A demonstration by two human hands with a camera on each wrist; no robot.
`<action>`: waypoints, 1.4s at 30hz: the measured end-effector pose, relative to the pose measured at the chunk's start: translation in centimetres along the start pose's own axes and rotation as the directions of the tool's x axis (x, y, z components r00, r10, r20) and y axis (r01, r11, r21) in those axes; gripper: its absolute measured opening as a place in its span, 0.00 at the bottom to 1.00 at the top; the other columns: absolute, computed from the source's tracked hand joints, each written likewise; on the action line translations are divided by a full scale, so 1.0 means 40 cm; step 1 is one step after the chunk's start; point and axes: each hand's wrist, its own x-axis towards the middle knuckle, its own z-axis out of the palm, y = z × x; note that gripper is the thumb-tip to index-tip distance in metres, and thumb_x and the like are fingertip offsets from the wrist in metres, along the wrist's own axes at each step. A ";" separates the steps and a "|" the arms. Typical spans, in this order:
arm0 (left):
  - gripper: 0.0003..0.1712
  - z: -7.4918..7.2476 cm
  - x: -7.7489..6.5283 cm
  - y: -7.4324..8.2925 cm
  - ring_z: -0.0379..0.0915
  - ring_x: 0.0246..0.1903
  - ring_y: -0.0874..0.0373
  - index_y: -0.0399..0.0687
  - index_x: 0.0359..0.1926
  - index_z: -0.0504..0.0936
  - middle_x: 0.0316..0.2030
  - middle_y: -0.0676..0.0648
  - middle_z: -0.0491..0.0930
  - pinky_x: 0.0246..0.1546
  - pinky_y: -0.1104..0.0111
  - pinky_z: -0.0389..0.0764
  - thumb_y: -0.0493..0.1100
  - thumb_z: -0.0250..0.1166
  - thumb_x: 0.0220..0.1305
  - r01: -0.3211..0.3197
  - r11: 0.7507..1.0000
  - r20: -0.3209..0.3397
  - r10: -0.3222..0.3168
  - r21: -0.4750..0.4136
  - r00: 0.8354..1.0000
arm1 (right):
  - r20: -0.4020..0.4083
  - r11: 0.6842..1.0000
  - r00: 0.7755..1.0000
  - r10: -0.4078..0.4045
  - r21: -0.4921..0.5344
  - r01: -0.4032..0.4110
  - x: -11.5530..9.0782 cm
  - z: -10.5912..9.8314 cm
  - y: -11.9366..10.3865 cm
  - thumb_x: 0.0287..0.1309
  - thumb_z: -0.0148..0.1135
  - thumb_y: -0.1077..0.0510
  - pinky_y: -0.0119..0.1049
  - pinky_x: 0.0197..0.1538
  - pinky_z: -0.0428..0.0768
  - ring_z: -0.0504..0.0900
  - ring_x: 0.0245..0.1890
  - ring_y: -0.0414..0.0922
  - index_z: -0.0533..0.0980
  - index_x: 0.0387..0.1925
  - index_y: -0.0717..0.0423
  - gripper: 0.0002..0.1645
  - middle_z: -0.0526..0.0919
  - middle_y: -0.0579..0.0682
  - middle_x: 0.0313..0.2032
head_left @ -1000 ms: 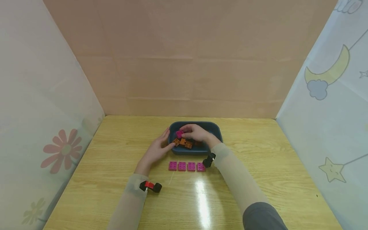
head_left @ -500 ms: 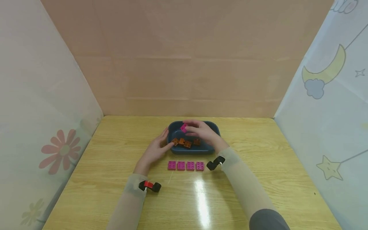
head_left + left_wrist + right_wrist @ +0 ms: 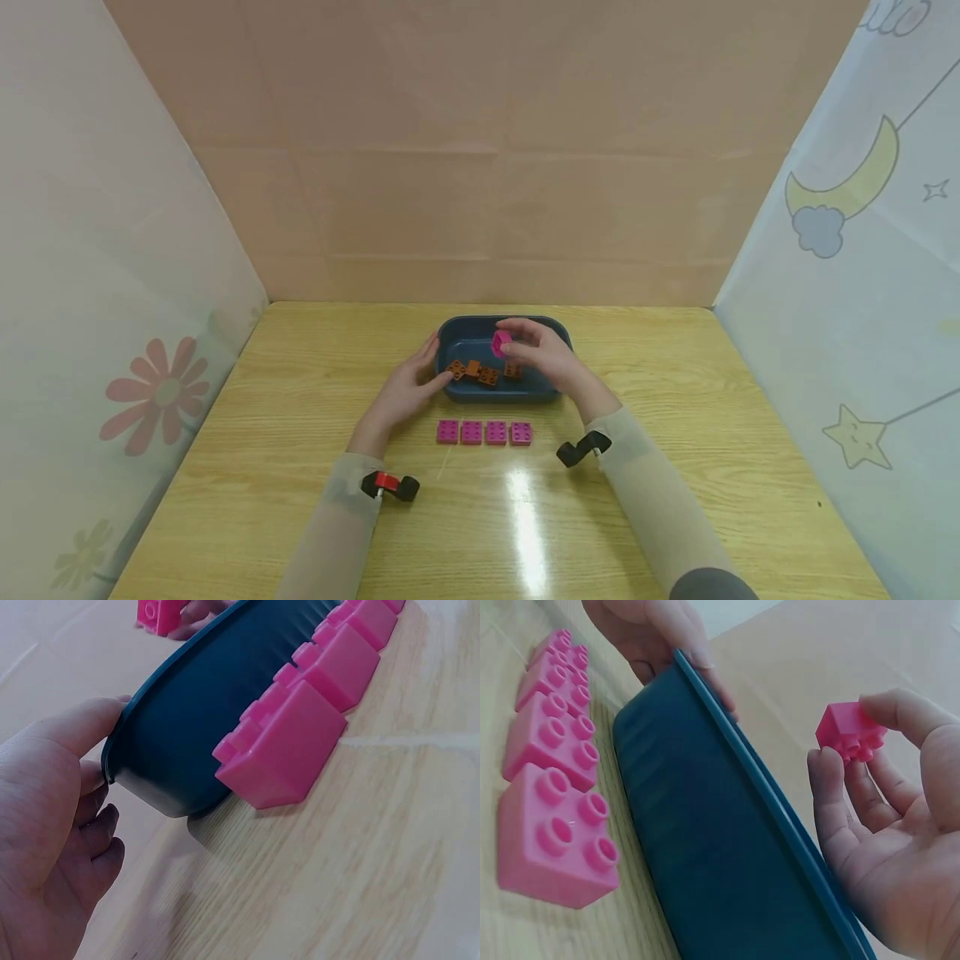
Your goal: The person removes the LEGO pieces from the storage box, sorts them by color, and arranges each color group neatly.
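Observation:
Above the dark blue plastic tub point(image 3: 465, 398), my right hand point(image 3: 551, 358) pinches a pink toy brick point(image 3: 501, 342) between thumb and fingers. The right wrist view shows this brick point(image 3: 849, 731) tipped, with its studs facing down. My left hand point(image 3: 405, 390) holds the tub at its left end. In the left wrist view its thumb lies over the tub's rim point(image 3: 161, 671), the other fingers bent below. Several orange bricks point(image 3: 488, 376) lie inside the tub, near its front wall. Several pink bricks point(image 3: 472, 432) form a row on the table before the tub, studs up.
The wooden table point(image 3: 300, 350) carries the tub and the row. A brown paper sheet point(image 3: 480, 208) closes off the back. Printed white sheets stand on the left point(image 3: 112, 208) and right point(image 3: 840, 333). Light glares on the tabletop in front of the row.
My right hand has lifted the pink brick from the left part of the tub and carried it rightward, turning it. The left hand has stayed at the tub's left end.

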 end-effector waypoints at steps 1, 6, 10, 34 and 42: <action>0.47 0.000 -0.001 0.000 0.43 0.83 0.47 0.40 0.84 0.54 0.85 0.43 0.47 0.81 0.48 0.50 0.58 0.64 0.79 -0.001 1.000 0.001 0.001 -0.001 1.000 | -0.003 1.000 1.000 0.001 -0.012 -0.002 -0.008 0.000 -0.001 0.74 0.68 0.55 0.50 0.60 0.84 0.83 0.59 0.53 0.72 0.74 0.61 0.34 0.79 0.59 0.66; 0.49 -0.004 -0.003 0.000 0.43 0.83 0.47 0.40 0.84 0.54 0.85 0.44 0.47 0.81 0.48 0.50 0.60 0.64 0.79 -0.005 1.000 0.000 0.005 0.003 1.000 | -0.017 1.000 1.000 0.005 -0.025 -0.005 -0.047 -0.001 -0.010 0.72 0.70 0.55 0.58 0.61 0.83 0.84 0.56 0.54 0.74 0.72 0.62 0.32 0.82 0.58 0.62; 0.48 -0.006 -0.004 0.001 0.43 0.83 0.47 0.40 0.84 0.54 0.85 0.44 0.47 0.81 0.48 0.50 0.59 0.64 0.79 -0.004 1.000 0.001 0.004 0.005 1.000 | -0.015 1.000 1.000 0.002 -0.012 -0.002 -0.076 -0.005 -0.014 0.72 0.70 0.57 0.68 0.63 0.77 0.81 0.60 0.64 0.77 0.70 0.59 0.29 0.83 0.58 0.61; 0.46 -0.005 -0.003 0.003 0.44 0.83 0.48 0.44 0.84 0.54 0.86 0.45 0.47 0.81 0.50 0.51 0.57 0.65 0.79 0.036 0.999 0.001 -0.036 -0.004 0.999 | 0.025 0.980 1.000 -0.004 -0.199 0.009 -0.245 -0.040 0.007 0.69 0.74 0.56 0.39 0.53 0.87 0.84 0.54 0.61 0.78 0.70 0.61 0.32 0.83 0.58 0.61; 0.47 -0.005 -0.002 0.001 0.42 0.83 0.48 0.44 0.85 0.52 0.86 0.46 0.45 0.81 0.50 0.49 0.58 0.63 0.80 0.035 0.999 0.014 -0.035 -0.016 0.999 | 0.034 0.985 0.999 -0.003 -0.172 0.009 -0.290 -0.062 0.031 0.68 0.74 0.60 0.42 0.53 0.88 0.86 0.53 0.61 0.75 0.70 0.67 0.33 0.84 0.60 0.61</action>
